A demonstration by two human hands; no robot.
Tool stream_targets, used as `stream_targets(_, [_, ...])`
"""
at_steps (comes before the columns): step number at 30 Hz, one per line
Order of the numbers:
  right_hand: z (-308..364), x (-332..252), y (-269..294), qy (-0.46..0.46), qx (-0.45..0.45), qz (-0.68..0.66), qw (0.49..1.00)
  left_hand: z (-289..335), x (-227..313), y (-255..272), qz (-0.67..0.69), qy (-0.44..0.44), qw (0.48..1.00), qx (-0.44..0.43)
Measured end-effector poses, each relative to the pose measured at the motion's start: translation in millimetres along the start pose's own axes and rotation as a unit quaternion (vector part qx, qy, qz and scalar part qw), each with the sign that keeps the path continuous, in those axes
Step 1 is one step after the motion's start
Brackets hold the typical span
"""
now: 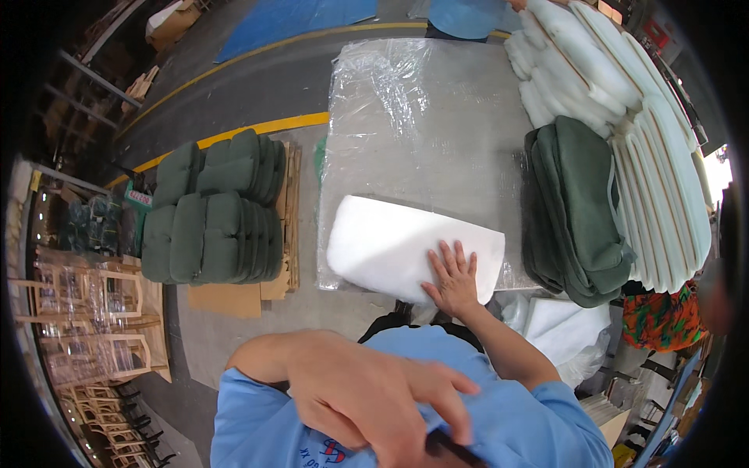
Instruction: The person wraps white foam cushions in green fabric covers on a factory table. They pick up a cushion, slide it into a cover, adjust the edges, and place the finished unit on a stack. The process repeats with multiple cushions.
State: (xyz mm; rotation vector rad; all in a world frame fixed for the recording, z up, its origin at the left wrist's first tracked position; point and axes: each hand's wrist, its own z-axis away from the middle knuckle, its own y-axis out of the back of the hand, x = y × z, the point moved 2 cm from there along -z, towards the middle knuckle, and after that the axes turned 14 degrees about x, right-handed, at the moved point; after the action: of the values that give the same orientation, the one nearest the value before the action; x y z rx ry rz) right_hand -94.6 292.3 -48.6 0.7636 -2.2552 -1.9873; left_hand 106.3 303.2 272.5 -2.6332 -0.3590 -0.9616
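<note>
A white padded cushion insert (382,242) lies flat at the near edge of a table covered in clear plastic film (468,109). Spread across its right end is my right hand (455,285), fingers apart and palm down. My left hand (370,402) is raised close to the camera in front of my blue shirt, bent at the wrist and slightly blurred. Its fingers are loosely curled and apart, with nothing visible between them. A dark item (451,451) shows just below those fingers; its kind is unclear. Dark green fabric covers (573,210) are stacked to the cushion insert's right.
Green cushions (226,234) stand in piles on cardboard at the left. Beyond the green covers lean stacked white pads (659,195). Clear bags with white padding (566,331) lie by my right elbow. Wooden frames (94,312) fill the left side. Somebody in blue (464,15) stands at the far end.
</note>
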Motion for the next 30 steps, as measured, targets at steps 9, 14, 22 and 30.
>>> stream_targets(9, [-9,5,-1,0.028,0.020,-0.026,0.999,-37,14,-25,-0.345,0.127,0.927,0.072])
stream_targets(14, [-3,19,-23,0.036,0.029,0.014,0.999,-41,-22,-40,-0.431,-0.087,0.825,0.355])
stream_targets(22, [-4,14,-18,0.042,0.003,0.009,0.999,-36,-66,-66,-0.460,-0.211,0.742,0.439])
stream_targets(30, [-2,16,-17,0.065,0.027,0.006,0.998,-46,-86,-92,-0.469,-0.231,0.734,0.432])
